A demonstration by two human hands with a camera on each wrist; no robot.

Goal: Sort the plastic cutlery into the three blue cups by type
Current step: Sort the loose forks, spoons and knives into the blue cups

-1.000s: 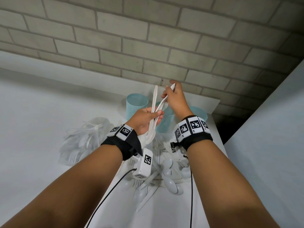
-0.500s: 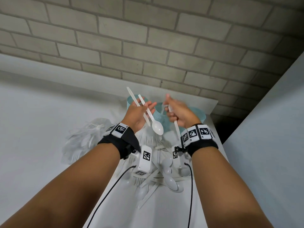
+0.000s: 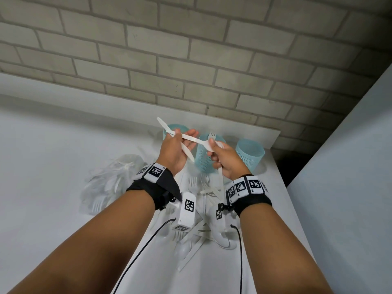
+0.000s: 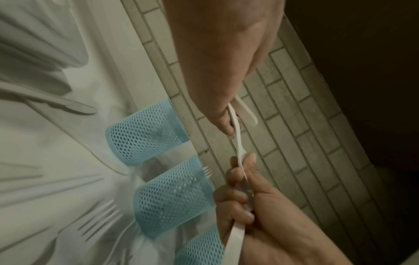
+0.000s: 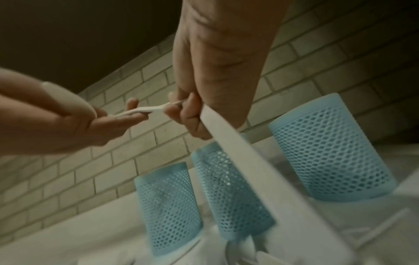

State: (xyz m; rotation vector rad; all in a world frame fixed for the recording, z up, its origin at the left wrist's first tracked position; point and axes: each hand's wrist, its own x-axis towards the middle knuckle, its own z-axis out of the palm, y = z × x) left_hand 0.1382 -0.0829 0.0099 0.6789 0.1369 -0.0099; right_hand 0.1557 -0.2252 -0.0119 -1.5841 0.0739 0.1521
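Note:
Three blue mesh cups stand in a row at the wall: left cup (image 3: 169, 127), middle cup (image 3: 204, 162) with a fork (image 3: 212, 136) in it, right cup (image 3: 250, 155). My left hand (image 3: 182, 141) is raised in front of the left cup and pinches a white spoon (image 3: 195, 141) by its handle, together with a second long white piece (image 3: 186, 152). My right hand (image 3: 214, 149) pinches the spoon's bowl end with its fingertips. Its curled fingers also grip a white utensil handle (image 3: 220, 175) whose head is hidden.
Loose white cutlery (image 3: 201, 228) lies piled on the white table (image 3: 63, 166) under my wrists. A clear plastic bag of cutlery (image 3: 112, 181) sits to the left. The brick wall (image 3: 191, 60) is just behind the cups, and a white panel (image 3: 350, 187) rises on the right.
My hands have come together over the cups. The left hand has turned the spoon so its bowl points right, and the right hand's fingertips now hold that bowl.

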